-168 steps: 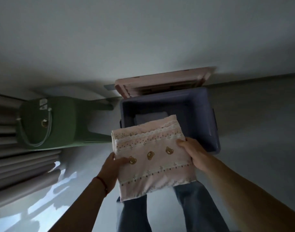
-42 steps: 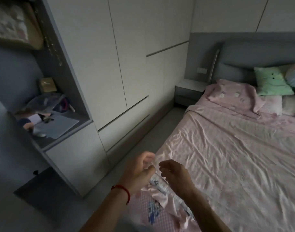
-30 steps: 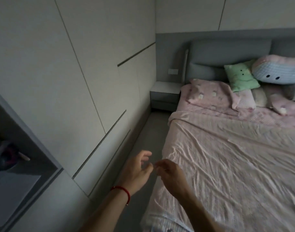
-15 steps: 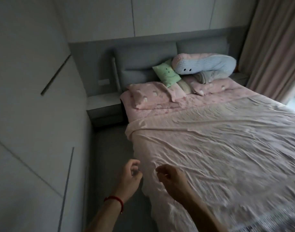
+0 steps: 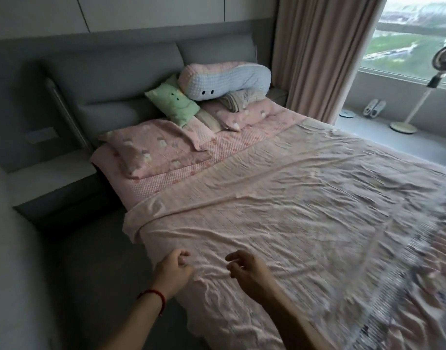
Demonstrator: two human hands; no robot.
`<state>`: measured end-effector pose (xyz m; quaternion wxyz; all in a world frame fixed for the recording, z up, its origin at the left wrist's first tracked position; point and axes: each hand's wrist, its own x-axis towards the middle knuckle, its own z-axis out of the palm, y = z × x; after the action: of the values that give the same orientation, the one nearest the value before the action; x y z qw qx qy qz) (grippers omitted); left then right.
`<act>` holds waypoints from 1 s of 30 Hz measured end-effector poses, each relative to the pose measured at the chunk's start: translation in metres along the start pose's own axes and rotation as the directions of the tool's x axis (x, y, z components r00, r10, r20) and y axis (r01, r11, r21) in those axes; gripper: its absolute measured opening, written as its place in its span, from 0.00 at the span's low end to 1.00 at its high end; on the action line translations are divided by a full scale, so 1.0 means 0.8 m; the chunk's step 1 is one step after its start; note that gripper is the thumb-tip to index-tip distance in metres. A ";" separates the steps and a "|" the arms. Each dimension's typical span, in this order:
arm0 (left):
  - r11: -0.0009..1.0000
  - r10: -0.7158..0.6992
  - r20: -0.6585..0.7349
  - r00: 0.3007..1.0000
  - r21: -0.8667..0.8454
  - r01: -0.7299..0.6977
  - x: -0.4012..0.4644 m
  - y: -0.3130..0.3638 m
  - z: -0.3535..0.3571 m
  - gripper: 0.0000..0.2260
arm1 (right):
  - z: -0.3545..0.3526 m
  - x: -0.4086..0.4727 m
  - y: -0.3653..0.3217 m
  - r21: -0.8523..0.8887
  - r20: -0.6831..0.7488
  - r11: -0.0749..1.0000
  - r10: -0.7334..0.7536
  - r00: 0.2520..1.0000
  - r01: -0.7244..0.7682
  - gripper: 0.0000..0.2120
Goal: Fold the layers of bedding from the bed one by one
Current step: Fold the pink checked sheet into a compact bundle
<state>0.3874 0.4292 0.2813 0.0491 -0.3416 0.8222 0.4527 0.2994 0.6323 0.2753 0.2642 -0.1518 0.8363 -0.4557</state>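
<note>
A wrinkled pink top blanket (image 5: 280, 213) is spread over the bed, its upper edge lying just below the pillows. A pink checked sheet (image 5: 166, 183) shows beneath it near the head. My left hand (image 5: 175, 270), with a red string at the wrist, hovers at the blanket's near left edge with fingers loosely curled. My right hand (image 5: 247, 272) hovers just over the blanket beside it, fingers also loosely curled. Neither hand plainly holds fabric.
Pink pillows (image 5: 153, 147), a green cushion (image 5: 176, 103) and a long blue-pink cushion (image 5: 224, 80) are piled against the grey headboard (image 5: 110, 77). A nightstand (image 5: 50, 188) stands left of the bed. A curtain (image 5: 323, 54), a window and a standing fan (image 5: 434, 72) are at the right.
I put a folded pink cloth into a blue bin, then turned to the bed. My view swung right along it, and both empty hands have come down near the blanket's edge.
</note>
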 end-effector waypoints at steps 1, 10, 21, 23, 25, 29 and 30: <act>1.000 0.005 0.015 1.000 0.025 -0.005 0.028 -0.011 -0.016 0.09 | 0.012 0.017 -0.011 0.005 -0.010 1.000 0.018 1.000 -0.017 0.09; 0.972 0.046 0.303 0.952 0.205 -0.113 0.237 -0.060 -0.167 0.08 | 0.167 0.152 -0.083 0.054 -0.128 0.980 0.195 0.972 -0.190 0.08; 0.806 0.242 0.693 0.679 0.247 -0.539 0.366 0.025 -0.174 0.26 | 0.201 0.251 -0.059 0.238 -0.204 0.856 0.506 0.838 -0.459 0.13; 0.750 0.243 0.767 0.594 0.240 -0.617 0.366 0.036 -0.157 0.27 | 0.202 0.243 -0.059 0.310 -0.228 0.815 0.564 0.794 -0.490 0.13; 0.677 0.231 0.844 0.484 0.218 -0.703 0.363 0.044 -0.132 0.28 | 0.200 0.220 -0.063 0.407 -0.278 0.758 0.634 0.722 -0.509 0.12; 0.558 0.148 0.960 0.237 0.117 -0.821 0.352 0.054 -0.077 0.29 | 0.223 0.159 -0.047 0.566 -0.415 0.666 0.740 0.530 -0.486 0.10; 0.531 0.128 0.975 0.184 0.089 -0.843 0.346 0.053 -0.063 0.30 | 0.236 0.141 -0.042 0.615 -0.439 0.630 0.773 0.458 -0.475 0.08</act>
<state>0.1628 0.2617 0.2332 0.4289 0.3096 0.8144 0.2387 0.3176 0.4296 0.1850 0.1212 0.4080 0.7502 -0.5060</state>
